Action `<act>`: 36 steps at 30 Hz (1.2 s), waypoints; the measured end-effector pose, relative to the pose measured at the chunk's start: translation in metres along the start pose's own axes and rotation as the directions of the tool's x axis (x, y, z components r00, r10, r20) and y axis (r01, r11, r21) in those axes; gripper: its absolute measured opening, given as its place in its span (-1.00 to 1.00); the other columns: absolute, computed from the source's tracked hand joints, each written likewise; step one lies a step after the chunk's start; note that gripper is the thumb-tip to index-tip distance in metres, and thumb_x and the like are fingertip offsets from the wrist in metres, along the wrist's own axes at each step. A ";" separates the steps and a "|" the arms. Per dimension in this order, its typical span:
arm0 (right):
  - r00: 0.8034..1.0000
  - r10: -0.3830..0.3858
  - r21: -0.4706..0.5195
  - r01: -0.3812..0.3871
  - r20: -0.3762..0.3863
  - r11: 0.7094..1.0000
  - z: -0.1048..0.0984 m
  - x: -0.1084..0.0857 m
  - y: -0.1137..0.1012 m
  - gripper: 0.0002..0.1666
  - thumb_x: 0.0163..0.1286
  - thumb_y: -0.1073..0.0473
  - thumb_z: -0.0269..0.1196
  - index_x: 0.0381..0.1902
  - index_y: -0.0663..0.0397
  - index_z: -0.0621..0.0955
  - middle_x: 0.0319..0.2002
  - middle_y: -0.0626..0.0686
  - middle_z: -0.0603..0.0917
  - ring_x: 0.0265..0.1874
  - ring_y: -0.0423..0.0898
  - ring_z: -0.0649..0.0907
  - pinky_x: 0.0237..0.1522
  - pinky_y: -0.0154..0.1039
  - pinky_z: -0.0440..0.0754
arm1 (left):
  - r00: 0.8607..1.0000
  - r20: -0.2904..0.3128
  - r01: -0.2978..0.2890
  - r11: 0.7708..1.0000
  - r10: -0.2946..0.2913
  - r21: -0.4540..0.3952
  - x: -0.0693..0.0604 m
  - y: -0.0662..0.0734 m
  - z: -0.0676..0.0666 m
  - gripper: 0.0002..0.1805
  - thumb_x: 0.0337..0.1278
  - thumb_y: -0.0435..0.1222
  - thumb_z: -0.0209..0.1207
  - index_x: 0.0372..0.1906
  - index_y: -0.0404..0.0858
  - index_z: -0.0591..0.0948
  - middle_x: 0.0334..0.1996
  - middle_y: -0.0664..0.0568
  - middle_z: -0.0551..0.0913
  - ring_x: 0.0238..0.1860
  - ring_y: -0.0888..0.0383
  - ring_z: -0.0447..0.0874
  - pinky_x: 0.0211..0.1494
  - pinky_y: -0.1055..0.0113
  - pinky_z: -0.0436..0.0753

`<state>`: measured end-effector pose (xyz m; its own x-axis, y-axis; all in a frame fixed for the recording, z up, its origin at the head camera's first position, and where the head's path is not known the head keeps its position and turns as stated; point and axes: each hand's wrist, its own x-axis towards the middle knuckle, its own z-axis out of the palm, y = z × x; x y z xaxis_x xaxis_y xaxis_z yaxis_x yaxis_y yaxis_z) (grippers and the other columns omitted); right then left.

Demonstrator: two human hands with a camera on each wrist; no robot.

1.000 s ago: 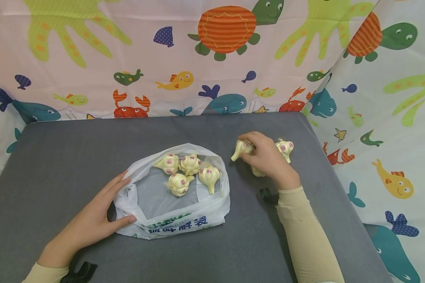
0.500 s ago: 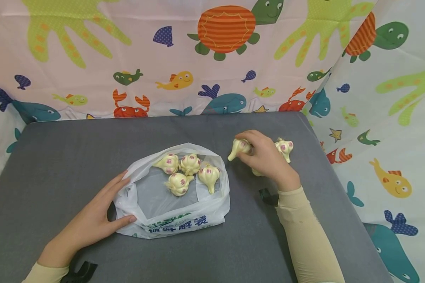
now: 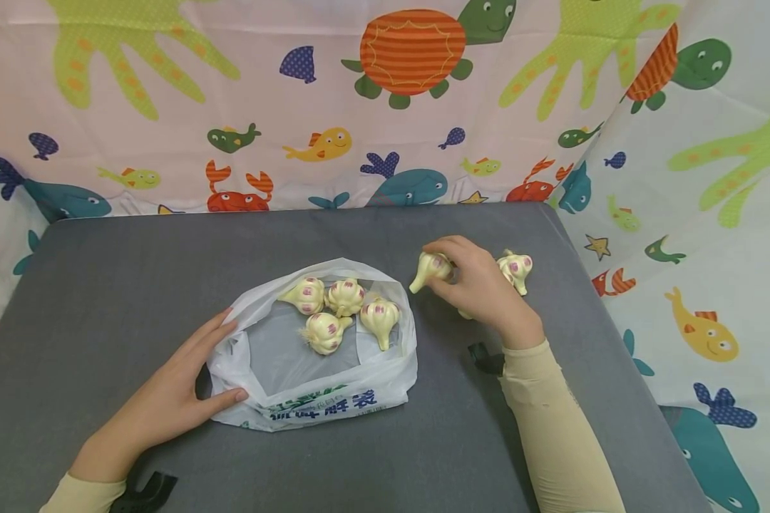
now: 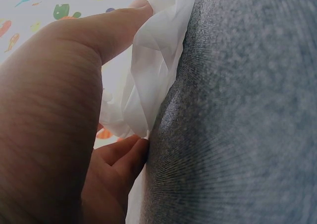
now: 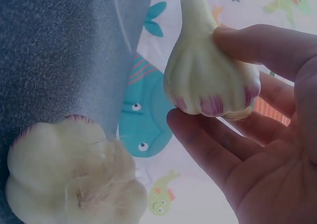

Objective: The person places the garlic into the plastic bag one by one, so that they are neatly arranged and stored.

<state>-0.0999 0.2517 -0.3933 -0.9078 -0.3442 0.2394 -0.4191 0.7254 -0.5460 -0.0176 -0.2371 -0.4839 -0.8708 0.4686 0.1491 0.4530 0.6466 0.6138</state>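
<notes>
we count one white plastic bag (image 3: 388, 385) with four garlic bulbs (image 3: 324, 333) inside, and two more bulbs (image 3: 515, 271) on the table (image 3: 263, 470), one mostly hidden. we see the left hand (image 3: 167, 399) spread wide, touching the bag's left side; the right hand (image 3: 483, 286) pinches a seventh bulb (image 3: 432, 268), cream with purple streaks, raised just right of the bag.

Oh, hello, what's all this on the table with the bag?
A person is handling garlic bulbs. Their right hand pinches one garlic bulb between thumb and fingers, just to the right of an open white plastic bag. Their left hand rests spread against the bag's left side. Four bulbs show inside it, and at least two more lie on the gray table, near the right hand.
</notes>
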 end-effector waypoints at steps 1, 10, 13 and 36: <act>1.000 0.003 0.001 -0.003 0.001 1.000 0.000 0.000 -0.001 -0.49 0.38 0.25 0.53 0.28 0.14 0.72 0.23 0.11 0.69 -0.01 0.03 0.65 -0.04 0.00 0.65 | 1.000 0.000 -0.001 1.000 0.001 -0.001 0.000 0.000 0.000 0.27 0.03 -0.06 0.70 0.78 0.03 0.17 0.78 0.06 0.05 0.67 0.02 0.13 0.46 0.69 -0.05; 1.000 -0.010 -0.016 0.010 0.001 1.000 -0.001 0.000 -0.003 -0.46 0.36 0.25 0.56 0.28 0.14 0.72 0.25 0.11 0.69 0.03 0.03 0.66 0.00 0.02 0.66 | 1.000 -0.001 -0.007 1.000 0.007 -0.005 0.000 -0.002 -0.001 0.27 0.04 -0.07 0.70 0.78 0.03 0.17 0.78 0.06 0.05 0.69 0.05 0.10 0.46 0.70 -0.06; 1.000 -0.017 -0.022 0.017 0.000 1.000 -0.001 0.000 -0.004 -0.46 0.36 0.25 0.56 0.28 0.13 0.72 0.24 0.11 0.69 0.00 0.02 0.66 -0.01 0.00 0.66 | 1.000 -0.001 -0.002 1.000 0.002 -0.004 0.001 -0.002 0.000 0.27 0.04 -0.06 0.70 0.78 0.04 0.17 0.78 0.06 0.05 0.69 0.02 0.11 0.46 0.69 -0.06; 0.995 -0.099 -0.007 0.099 0.025 0.995 0.002 -0.002 -0.012 -0.46 0.35 0.25 0.58 0.26 0.16 0.72 0.23 0.10 0.70 0.15 0.03 0.69 0.12 0.03 0.71 | 1.000 0.023 0.013 1.000 -0.013 0.010 0.001 -0.001 0.000 0.24 0.09 -0.01 0.66 0.79 0.06 0.15 0.78 0.07 0.03 0.68 -0.11 0.14 0.49 0.61 -0.07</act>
<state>-0.0931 0.2431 -0.3887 -0.8615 -0.4287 0.2721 -0.5068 0.6920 -0.5141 -0.0186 -0.2374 -0.4846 -0.8720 0.4740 0.1227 0.4435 0.6587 0.6078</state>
